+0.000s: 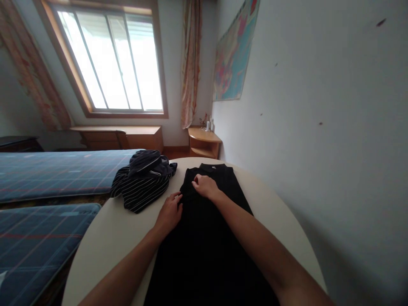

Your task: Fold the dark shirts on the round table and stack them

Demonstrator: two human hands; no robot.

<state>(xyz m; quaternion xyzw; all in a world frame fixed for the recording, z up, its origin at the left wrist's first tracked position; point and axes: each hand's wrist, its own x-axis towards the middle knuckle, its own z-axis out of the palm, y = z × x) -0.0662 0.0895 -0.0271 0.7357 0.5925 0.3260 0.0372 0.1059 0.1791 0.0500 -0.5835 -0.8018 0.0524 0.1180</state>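
A black collared shirt [210,255] lies lengthwise on a round, cream-coloured table [117,255], its collar at the far end. The shirt's sides are folded in to a long narrow shape. My left hand [170,212] rests at the shirt's left edge, fingers apart and slightly bent, the tips touching the cloth. Over the upper part, just below the collar, my right hand [205,186] is closed with curled fingers on the black fabric. How much cloth it pinches is partly hidden.
A bunched black garment with white stripes [145,182] lies at the table's left far edge. Two mattresses with blue plaid covers [63,174] are to the left. A white wall [318,106] runs along the right. A small corner shelf [205,135] stands beyond the table.
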